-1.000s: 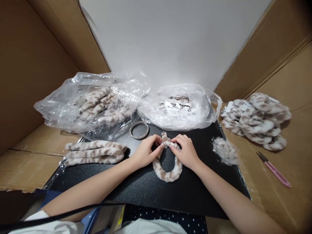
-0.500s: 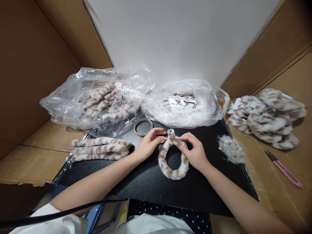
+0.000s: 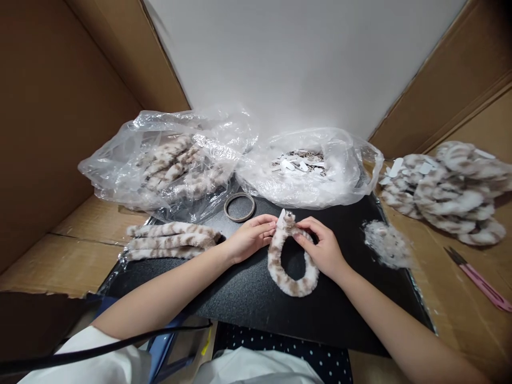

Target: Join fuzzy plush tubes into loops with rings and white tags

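A furry white-and-brown loop (image 3: 276,261) rests on the black tabletop in front of me, its two ends meeting at a tuft with a small dark metal piece on top. My right hand (image 3: 322,248) pinches the upper right of this loop between thumb and fingers. At the upper left, my left hand (image 3: 254,237) has its fingertips closed on a small white tag (image 3: 281,218) that stands against the tuft. How the tag joins the loop cannot be made out.
Left on the table lie several furry strips (image 3: 172,242). Behind are a plastic bag of furry pieces (image 3: 168,165), a bag of tags (image 3: 304,165) and a tape ring (image 3: 239,208). Rightward are a clear fibre-like clump (image 3: 387,244), finished-looking furry loops (image 3: 452,197) and pink-handled snips (image 3: 480,280).
A white tag now shows at my left fingertips beside the tuft. My left fingers have drawn closer together, and the whole view has shifted slightly. The right hand keeps its pinch.
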Demonstrator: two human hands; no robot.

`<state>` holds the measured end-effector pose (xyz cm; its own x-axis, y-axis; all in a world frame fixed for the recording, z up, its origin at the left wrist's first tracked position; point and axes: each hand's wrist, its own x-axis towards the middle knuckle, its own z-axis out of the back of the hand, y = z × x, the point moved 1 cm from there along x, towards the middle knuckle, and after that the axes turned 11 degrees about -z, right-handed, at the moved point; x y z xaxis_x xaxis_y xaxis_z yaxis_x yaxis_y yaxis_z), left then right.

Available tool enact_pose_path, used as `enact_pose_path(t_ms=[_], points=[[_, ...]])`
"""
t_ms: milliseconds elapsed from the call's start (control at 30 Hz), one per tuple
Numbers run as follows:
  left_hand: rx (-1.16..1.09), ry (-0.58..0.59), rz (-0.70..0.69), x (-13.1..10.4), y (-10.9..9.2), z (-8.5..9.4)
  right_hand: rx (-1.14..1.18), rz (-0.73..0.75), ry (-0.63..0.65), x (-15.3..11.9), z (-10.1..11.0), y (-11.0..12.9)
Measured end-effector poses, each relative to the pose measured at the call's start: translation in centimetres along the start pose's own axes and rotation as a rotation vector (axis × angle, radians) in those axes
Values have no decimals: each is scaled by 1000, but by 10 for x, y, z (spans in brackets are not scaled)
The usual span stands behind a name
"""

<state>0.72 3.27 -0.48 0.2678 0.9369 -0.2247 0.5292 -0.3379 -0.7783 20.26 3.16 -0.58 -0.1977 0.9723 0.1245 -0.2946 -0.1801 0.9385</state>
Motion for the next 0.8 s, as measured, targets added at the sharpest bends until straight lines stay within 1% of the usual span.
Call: enact_pose_path(t_ms=[200, 367, 467, 600, 700, 800], points=[[2, -25, -53, 0, -1, -1, -14, -39, -37, 0, 1, 1], [17, -24, -67, 0, -3, -2, -11, -39, -32, 0, 2, 2], [55, 18, -67, -2, -2, -4, -21, -30, -13, -1, 2, 2], [193, 100, -102, -3, 1, -4, -34, 0, 29, -2, 2, 3], [256, 113, -143, -4, 3, -3, -29, -4, 35, -2, 2, 3], [296, 96, -178, -5, 3, -4, -36, 0, 38, -2, 2, 3]])
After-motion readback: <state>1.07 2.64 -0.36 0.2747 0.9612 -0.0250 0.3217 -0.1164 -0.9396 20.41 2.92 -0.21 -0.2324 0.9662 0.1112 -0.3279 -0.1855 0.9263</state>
